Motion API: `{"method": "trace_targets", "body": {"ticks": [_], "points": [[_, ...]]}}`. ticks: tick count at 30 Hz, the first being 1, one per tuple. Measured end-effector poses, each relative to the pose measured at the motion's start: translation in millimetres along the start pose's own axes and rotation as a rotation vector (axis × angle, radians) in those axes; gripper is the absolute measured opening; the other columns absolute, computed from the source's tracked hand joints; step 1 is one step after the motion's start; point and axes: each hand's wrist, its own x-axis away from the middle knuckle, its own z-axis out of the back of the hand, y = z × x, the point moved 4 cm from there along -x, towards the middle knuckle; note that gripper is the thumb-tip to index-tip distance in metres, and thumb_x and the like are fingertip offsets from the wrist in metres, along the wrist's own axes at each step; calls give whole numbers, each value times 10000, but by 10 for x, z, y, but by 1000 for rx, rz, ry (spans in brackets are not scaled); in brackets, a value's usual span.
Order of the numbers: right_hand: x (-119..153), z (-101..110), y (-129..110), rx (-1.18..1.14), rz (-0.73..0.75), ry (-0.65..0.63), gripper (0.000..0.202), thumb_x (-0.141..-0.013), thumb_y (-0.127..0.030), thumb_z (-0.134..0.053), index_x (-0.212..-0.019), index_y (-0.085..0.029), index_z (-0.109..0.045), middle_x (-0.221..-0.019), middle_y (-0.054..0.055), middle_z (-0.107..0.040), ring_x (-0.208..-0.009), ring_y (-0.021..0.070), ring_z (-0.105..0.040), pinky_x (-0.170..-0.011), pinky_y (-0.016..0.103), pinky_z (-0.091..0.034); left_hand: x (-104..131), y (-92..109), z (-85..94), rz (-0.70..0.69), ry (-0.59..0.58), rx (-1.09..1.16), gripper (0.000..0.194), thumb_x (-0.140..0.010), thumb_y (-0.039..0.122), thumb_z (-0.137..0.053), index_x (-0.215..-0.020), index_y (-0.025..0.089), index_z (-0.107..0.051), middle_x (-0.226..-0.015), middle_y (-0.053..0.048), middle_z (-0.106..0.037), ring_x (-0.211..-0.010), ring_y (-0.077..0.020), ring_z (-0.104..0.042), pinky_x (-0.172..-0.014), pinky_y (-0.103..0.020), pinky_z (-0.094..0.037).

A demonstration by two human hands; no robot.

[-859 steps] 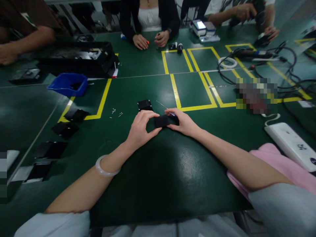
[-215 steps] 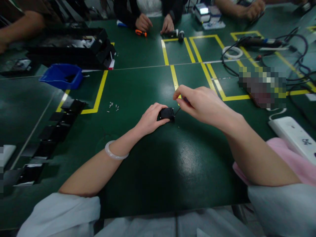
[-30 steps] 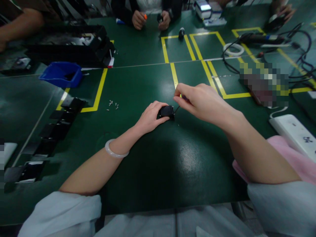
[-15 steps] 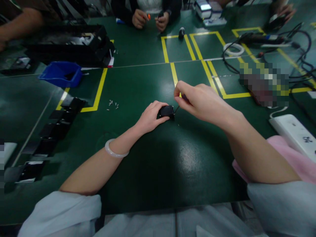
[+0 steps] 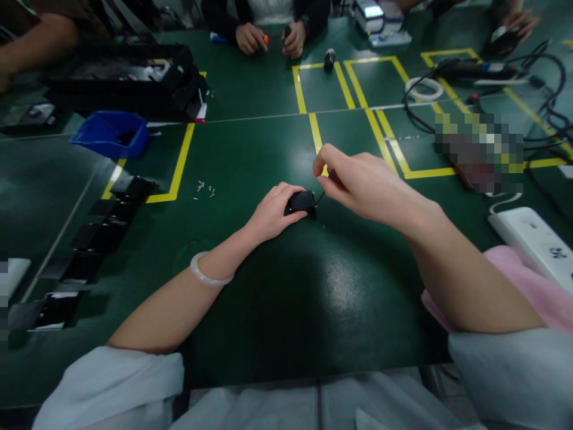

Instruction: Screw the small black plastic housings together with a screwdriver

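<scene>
A small black box-like part (image 5: 303,202) rests on the green table, gripped between the thumb and fingers of my left hand (image 5: 271,212). Just right of it, my right hand (image 5: 347,179) is closed on a dark-handled screwdriver (image 5: 320,198). The thin shaft slants down to the right side of the black part, and its tip seems to meet that side. Most of the handle is hidden by my fingers. Several small screws (image 5: 206,190) lie scattered to the left of my left hand.
Black parts (image 5: 99,236) line the left, below a blue bin (image 5: 111,134) and black trays (image 5: 129,83). A power strip (image 5: 532,239), pink cloth (image 5: 514,280) and cables (image 5: 546,107) lie right. A person's hands (image 5: 293,40) are across the table.
The fingers of my right hand have shifted slightly up and left around the handle. My left hand and the black part stay put. The hands of the person opposite have moved a little.
</scene>
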Motion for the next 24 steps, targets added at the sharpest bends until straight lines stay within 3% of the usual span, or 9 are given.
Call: {"method": "trace_targets", "body": {"ticks": [4,9,16,24], "points": [[1,9,-13,-7,-3,3,258,-987,-253,-416,-1190,-183,-558,-841,39,-673,-710,181,-584,-655,294,-350,-1,4,4,-8,1,-4,441,-913,394,-641,-1288,172,-570,-1218,-104,-612,-1128,-278,-576,-994,-421,-453],[-9,-1,5,10,3,-8,228,-1006,-349,-441,-1097,-193,-581,-811,37,-660,-713,191,-589,-655,298,-336,1,3,0,3,2,-7,427,-902,384,-648,-1275,193,-566,-1225,-93,-614,-1144,-275,-573,-1016,-423,-450],[-6,-2,-1,-13,-5,-13,248,-1000,-271,-399,-1154,-192,-576,-825,35,-666,-707,179,-581,-669,290,-356,2,2,0,3,1,0,431,-904,392,-642,-1280,195,-566,-1231,-97,-612,-1137,-276,-576,-1005,-425,-456],[-17,-10,2,11,-8,-16,281,-1024,-375,-410,-1114,-191,-602,-833,46,-683,-730,208,-605,-655,300,-320,-1,2,-1,13,2,-6,428,-901,394,-653,-1269,192,-568,-1231,-92,-619,-1149,-277,-571,-1020,-425,-451]]}}
